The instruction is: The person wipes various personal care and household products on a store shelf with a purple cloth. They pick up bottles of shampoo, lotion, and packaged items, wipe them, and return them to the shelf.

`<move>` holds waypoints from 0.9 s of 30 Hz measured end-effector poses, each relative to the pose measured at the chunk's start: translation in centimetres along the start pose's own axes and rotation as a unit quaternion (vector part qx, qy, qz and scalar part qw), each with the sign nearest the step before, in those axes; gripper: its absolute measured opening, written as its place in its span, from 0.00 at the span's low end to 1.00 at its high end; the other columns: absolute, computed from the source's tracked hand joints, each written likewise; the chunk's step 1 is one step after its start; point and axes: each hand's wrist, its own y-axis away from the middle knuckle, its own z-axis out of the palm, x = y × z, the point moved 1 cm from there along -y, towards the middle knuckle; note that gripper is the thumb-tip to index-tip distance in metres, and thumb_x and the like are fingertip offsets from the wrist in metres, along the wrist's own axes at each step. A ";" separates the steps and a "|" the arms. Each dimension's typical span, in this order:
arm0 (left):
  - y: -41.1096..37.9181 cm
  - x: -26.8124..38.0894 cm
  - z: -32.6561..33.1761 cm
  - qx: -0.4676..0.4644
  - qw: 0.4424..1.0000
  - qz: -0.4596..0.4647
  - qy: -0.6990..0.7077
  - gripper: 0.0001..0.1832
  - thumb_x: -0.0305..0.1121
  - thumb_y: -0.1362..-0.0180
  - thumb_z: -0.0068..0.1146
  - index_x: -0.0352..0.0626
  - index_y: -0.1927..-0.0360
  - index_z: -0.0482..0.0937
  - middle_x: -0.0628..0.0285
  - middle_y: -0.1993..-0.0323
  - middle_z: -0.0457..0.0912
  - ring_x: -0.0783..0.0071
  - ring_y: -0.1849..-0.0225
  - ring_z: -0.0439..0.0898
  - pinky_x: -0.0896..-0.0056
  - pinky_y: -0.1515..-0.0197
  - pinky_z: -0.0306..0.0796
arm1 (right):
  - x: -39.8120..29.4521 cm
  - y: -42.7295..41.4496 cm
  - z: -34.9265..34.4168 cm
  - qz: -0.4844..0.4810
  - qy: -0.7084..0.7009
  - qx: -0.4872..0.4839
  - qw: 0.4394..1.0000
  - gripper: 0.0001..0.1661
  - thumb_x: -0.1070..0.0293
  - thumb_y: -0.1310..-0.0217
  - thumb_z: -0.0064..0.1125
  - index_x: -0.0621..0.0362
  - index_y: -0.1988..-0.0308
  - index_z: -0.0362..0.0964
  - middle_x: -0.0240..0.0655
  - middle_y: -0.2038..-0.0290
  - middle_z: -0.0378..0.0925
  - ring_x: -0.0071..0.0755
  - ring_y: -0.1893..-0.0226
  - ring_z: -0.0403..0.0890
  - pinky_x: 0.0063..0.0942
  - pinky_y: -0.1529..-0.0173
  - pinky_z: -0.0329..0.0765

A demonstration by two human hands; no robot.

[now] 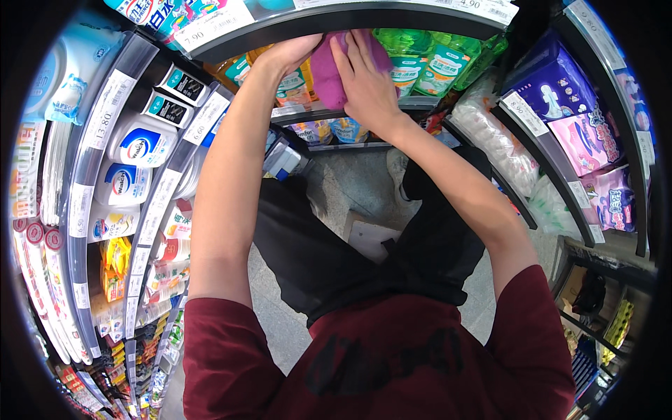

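A magenta cloth (328,79) is at the shelf in front of me, among bottles of dish soap. My right hand (362,79) lies over the cloth, fingers stretched along it and pointing into the shelf. To its left, my left hand (294,55) reaches under the upper shelf edge (346,26); its fingertips are hidden, so its grip does not show. Green dish soap bottles (436,68) stand right of the cloth. Amber bottles (294,86) with orange labels are partly covered by my left hand and the cloth.
Bagged products (331,130) sit on the lowest shelf. White detergent bottles (142,142) fill the left shelves, beyond a price rail (107,110). On the right are purple sanitary pad packs (551,84) and clear plastic bags (488,121). A white box (370,236) is on the floor between my legs.
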 end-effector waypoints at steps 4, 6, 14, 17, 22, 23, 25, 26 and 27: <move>-0.8 0.1 -0.2 -0.005 0.997 0.060 0.044 0.22 0.35 0.31 0.46 0.32 0.39 0.69 0.54 0.38 0.69 0.65 0.39 0.67 0.67 0.33 0.60 | 0.1 -0.1 0.0 0.002 -0.009 0.036 0.999 0.55 0.82 0.63 0.62 0.68 0.33 0.47 0.60 0.34 0.53 0.57 0.30 0.55 0.39 0.36 0.67; -0.9 0.2 0.0 -0.016 0.996 0.048 0.076 0.22 0.35 0.30 0.45 0.32 0.38 0.68 0.54 0.37 0.68 0.65 0.38 0.66 0.67 0.33 0.59 | -0.2 -0.1 0.3 0.072 -0.074 0.054 0.993 0.54 0.82 0.63 0.63 0.72 0.34 0.47 0.63 0.34 0.53 0.60 0.31 0.55 0.40 0.35 0.66; -0.6 0.6 0.2 -0.019 0.995 0.050 0.087 0.22 0.34 0.30 0.45 0.33 0.37 0.67 0.53 0.36 0.67 0.65 0.36 0.65 0.66 0.32 0.58 | -0.3 -3.2 -0.6 0.125 -0.123 0.008 0.984 0.60 0.78 0.67 0.65 0.77 0.34 0.42 0.68 0.40 0.58 0.65 0.37 0.63 0.45 0.36 0.65; -0.7 0.8 0.5 -0.024 0.995 0.048 0.085 0.23 0.35 0.30 0.45 0.33 0.36 0.66 0.53 0.35 0.67 0.65 0.36 0.65 0.66 0.31 0.57 | 0.5 -4.8 -0.6 0.169 -0.131 0.087 0.973 0.36 0.70 0.60 0.63 0.75 0.48 0.64 0.62 0.51 0.70 0.64 0.48 0.70 0.47 0.42 0.69; -0.7 0.9 0.2 -0.034 0.995 0.048 0.080 0.23 0.35 0.30 0.46 0.34 0.36 0.65 0.53 0.35 0.66 0.65 0.35 0.65 0.67 0.30 0.56 | 0.0 -3.7 0.0 0.125 -0.038 0.048 0.990 0.52 0.70 0.66 0.71 0.80 0.42 0.53 0.67 0.43 0.63 0.63 0.37 0.62 0.42 0.28 0.55; -0.7 0.8 0.1 -0.034 0.995 0.048 0.078 0.23 0.35 0.30 0.46 0.35 0.35 0.65 0.54 0.35 0.66 0.65 0.35 0.65 0.67 0.30 0.56 | -0.1 -3.0 0.1 0.099 -0.012 0.064 0.993 0.53 0.72 0.64 0.69 0.79 0.40 0.49 0.66 0.42 0.62 0.63 0.37 0.62 0.43 0.30 0.57; -0.8 0.6 -0.1 -0.039 0.995 0.046 0.073 0.23 0.35 0.30 0.46 0.35 0.35 0.65 0.54 0.34 0.66 0.65 0.35 0.65 0.67 0.30 0.55 | -0.8 -1.9 -0.2 0.051 0.037 0.098 0.993 0.56 0.76 0.61 0.65 0.77 0.35 0.43 0.66 0.39 0.59 0.62 0.36 0.62 0.46 0.34 0.62; -0.8 0.5 -0.1 -0.042 0.996 0.044 0.067 0.23 0.36 0.30 0.46 0.35 0.35 0.65 0.54 0.34 0.66 0.65 0.35 0.65 0.67 0.30 0.55 | -0.6 -1.7 0.4 0.052 0.050 0.098 0.992 0.53 0.75 0.57 0.63 0.77 0.34 0.44 0.65 0.39 0.58 0.62 0.35 0.61 0.47 0.33 0.61; -0.7 0.3 -0.1 -0.047 0.996 0.041 0.066 0.23 0.36 0.30 0.46 0.36 0.35 0.65 0.54 0.34 0.65 0.66 0.35 0.65 0.68 0.29 0.55 | -0.4 -1.5 1.0 0.057 0.065 0.098 0.991 0.50 0.75 0.54 0.61 0.76 0.34 0.45 0.65 0.38 0.57 0.62 0.34 0.60 0.48 0.32 0.60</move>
